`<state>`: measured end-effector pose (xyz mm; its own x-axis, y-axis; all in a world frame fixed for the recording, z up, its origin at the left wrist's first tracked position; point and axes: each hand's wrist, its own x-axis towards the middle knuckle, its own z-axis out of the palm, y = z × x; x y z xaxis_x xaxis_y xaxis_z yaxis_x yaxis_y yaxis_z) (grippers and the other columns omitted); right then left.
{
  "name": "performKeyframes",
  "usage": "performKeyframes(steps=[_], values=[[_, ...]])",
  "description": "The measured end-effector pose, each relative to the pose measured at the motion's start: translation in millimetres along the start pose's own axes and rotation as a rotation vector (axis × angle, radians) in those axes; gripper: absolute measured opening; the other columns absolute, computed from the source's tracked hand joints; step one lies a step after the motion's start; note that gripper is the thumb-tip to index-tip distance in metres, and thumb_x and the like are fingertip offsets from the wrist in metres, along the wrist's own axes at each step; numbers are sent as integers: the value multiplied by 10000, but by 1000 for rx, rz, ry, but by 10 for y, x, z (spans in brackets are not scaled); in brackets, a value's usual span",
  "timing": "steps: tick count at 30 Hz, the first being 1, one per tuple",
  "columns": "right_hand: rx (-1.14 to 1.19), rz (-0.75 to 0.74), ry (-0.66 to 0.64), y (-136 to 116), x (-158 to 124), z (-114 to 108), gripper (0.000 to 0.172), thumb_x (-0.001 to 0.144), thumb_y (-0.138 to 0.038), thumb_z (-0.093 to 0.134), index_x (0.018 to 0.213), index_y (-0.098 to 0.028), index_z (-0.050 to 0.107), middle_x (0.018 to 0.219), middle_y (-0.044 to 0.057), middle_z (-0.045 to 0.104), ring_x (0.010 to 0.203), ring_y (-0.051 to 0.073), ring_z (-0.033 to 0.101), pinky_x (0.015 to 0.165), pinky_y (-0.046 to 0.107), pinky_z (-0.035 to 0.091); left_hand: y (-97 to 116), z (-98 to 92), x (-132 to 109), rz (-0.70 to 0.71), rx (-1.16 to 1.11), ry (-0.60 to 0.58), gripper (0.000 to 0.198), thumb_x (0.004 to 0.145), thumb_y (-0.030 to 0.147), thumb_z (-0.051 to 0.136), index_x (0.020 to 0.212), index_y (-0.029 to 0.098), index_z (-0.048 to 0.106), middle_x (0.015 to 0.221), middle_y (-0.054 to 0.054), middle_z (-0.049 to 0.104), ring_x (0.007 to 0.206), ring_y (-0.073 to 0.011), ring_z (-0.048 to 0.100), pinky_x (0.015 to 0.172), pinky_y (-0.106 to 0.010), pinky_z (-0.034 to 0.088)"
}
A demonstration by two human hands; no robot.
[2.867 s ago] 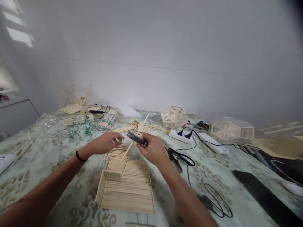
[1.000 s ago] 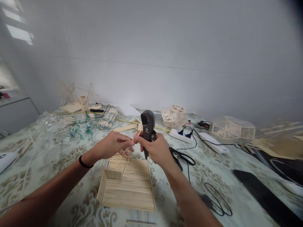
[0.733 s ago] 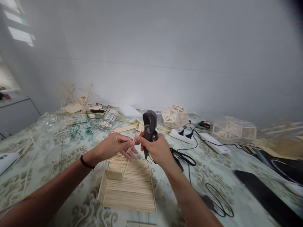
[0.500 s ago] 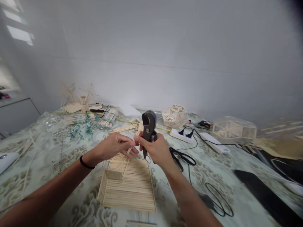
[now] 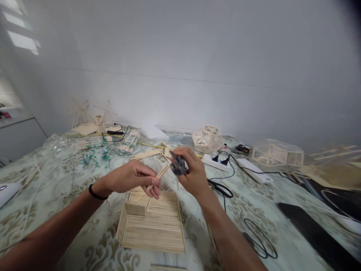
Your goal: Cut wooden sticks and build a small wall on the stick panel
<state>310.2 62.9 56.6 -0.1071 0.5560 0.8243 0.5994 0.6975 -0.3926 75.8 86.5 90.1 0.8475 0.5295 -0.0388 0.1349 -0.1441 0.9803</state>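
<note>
My left hand (image 5: 143, 178) pinches a few thin wooden sticks (image 5: 163, 172), which slant up to the right. Close to their far end, my right hand (image 5: 190, 169) is wrapped round a dark grey hand tool (image 5: 178, 165); the tool is blurred and seen end-on. Whether it touches the sticks I cannot tell. Below both hands lies a flat panel of wooden sticks (image 5: 155, 226) with low stick walls at its left side. More loose sticks (image 5: 146, 153) lie behind my hands.
Behind right are a stick polyhedron (image 5: 207, 138), a white power strip (image 5: 216, 162) with black plugs, and a clear-walled stick frame (image 5: 278, 154). Black cables (image 5: 262, 241) and a dark slab (image 5: 316, 233) lie right. Stick bundles (image 5: 129, 141) and green scraps (image 5: 97, 155) lie left.
My right hand has turned the grey tool from upright to end-on and moved slightly away from my left hand. The sticks in my left hand now tilt further right.
</note>
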Motion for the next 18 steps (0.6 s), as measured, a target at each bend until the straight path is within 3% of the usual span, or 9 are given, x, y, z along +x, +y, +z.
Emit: performKeyframes(steps=[5,9,12,15,18], values=[[-22,-164,-84,-61,-25,61,309,787,-49,568,1027,-244,553,1038,81,640,985,224,610,854,372,500,16,9,-31,-2,-25,-117,324,934,426,671,899,124,782,888,-99,808,764,-195,786,730,-261,652],[-46,-209,-70,-119,-10,69,220,825,-94,589,987,-237,546,998,81,647,934,217,611,823,362,489,33,13,-39,4,-17,-181,364,934,467,661,906,123,778,860,-109,809,754,-204,787,701,-256,646],[-101,-220,-43,-112,-29,76,113,875,-133,603,851,-223,539,835,50,622,794,185,581,733,317,452,31,23,-45,2,-45,-189,331,922,450,686,888,134,777,837,-100,811,739,-202,786,704,-254,641],[-170,-215,-13,-81,-72,96,252,892,-128,593,684,-216,483,629,-13,508,591,129,459,589,270,350,9,2,-51,-1,-83,-187,297,920,412,697,859,131,771,827,-103,809,698,-196,780,681,-251,634],[-195,-126,37,-52,-93,111,310,873,-158,591,597,-206,457,558,-34,458,517,99,386,530,254,298,-48,-100,-34,1,-46,-116,327,936,411,673,833,113,758,795,-110,796,654,-192,768,616,-233,612]])
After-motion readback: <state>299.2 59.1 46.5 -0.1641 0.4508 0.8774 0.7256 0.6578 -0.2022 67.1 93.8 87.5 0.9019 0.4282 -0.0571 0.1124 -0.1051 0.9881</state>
